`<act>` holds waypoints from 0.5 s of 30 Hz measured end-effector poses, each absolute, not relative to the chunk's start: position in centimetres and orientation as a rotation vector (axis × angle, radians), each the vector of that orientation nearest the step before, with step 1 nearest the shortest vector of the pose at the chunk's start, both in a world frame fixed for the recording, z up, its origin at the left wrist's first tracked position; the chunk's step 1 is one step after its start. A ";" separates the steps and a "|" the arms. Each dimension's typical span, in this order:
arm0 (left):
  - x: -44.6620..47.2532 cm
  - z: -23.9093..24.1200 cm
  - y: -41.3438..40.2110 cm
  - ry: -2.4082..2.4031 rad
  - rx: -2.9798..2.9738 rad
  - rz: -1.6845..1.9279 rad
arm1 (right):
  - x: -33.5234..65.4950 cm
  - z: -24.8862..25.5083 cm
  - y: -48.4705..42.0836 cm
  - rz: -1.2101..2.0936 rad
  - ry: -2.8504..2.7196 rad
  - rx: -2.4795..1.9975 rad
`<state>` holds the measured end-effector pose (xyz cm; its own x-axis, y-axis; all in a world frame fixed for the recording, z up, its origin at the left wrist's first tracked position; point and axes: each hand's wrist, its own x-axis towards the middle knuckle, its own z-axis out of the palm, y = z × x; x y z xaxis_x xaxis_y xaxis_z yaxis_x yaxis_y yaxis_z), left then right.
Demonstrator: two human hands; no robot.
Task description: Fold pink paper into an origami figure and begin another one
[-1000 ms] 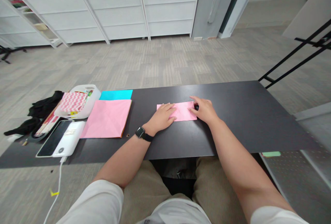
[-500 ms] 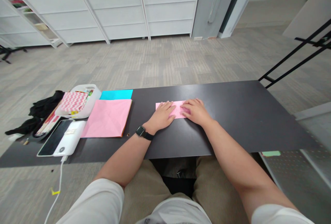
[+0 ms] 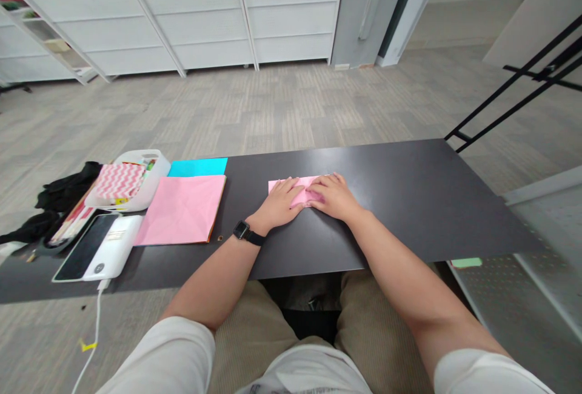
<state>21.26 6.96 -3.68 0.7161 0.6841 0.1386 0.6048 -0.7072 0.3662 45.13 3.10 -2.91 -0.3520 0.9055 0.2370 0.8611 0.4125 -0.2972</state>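
Note:
A narrow folded strip of pink paper (image 3: 299, 197) lies on the dark table in front of me. My left hand (image 3: 282, 201) is spread flat over its left part, fingers pointing away from me, and a black smartwatch (image 3: 241, 230) is on that wrist. My right hand (image 3: 333, 195) covers the right end of the strip. Its fingers and thumb are bent, with pink paper showing between them near the middle. The paper's right end is hidden beneath this hand.
A stack of square pink paper (image 3: 186, 209) lies left, with a blue sheet (image 3: 200, 167) behind it. Farther left are a white basket (image 3: 157, 179), a phone (image 3: 88, 247), a white power bank (image 3: 119, 245) with a cable, and black cloth (image 3: 70, 188).
My right hand has shifted slightly left along the pink paper, so the fingers of both hands are closer together. The view has turned slightly right.

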 end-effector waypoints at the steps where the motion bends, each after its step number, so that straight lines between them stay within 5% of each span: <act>1: 21.2 -3.6 7.0 1.012 2.621 0.378 | 45.2 -2.9 3.1 0.181 -2.311 -1.518; 15: 21.2 -3.3 7.2 1.040 2.585 0.312 | 50.1 -3.1 2.6 0.237 -2.212 -1.785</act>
